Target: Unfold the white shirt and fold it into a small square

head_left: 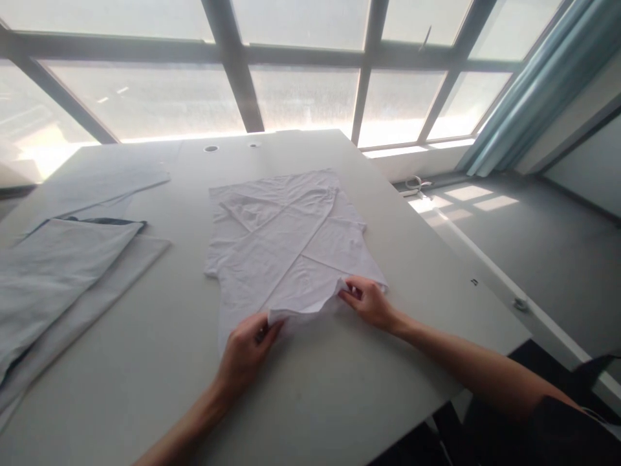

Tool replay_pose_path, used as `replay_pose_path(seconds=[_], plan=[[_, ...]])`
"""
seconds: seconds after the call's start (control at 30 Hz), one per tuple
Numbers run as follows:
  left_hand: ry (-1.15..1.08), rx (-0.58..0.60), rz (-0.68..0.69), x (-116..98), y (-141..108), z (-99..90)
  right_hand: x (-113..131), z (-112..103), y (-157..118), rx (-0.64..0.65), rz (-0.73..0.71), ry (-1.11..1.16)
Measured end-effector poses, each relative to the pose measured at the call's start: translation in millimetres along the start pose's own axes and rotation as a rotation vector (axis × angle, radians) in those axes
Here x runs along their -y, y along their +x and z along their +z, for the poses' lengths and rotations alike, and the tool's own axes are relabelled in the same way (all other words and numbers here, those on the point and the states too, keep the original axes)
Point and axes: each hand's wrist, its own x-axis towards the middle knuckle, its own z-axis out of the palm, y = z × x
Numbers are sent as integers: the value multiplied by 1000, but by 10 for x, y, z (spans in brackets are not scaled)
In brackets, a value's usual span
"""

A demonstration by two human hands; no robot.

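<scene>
On the table lies white cloth (creased).

The desk is finished in plain white, greyed by shade toward its near edge. Between its far and near edges, plain white is shown by the shirt, lined with faint grey creases. Along the left edge, pale grey and white are shown by the clothes, edged in dark blue-grey. Past the far edge, whitish panes are framed in grey. Beyond the right edge, the curtain is coloured pale blue, and the grey floor is patterned with bright patches.
</scene>
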Motion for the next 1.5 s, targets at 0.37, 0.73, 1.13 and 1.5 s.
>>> replay_pose_path(seconds=[0.37,0.73,1.13,1.5], plan=[[132,-59,17,73,-18,64,-80,149,-2,-117,34,-270],[440,103,506,-326,161,160,388,389,-184,52,-362,-397],[595,137,529,-36,180,443,300,530,-161,240,-260,-569],[643,145,466,126,-84,278,-41,132,-117,199,-99,-695]])
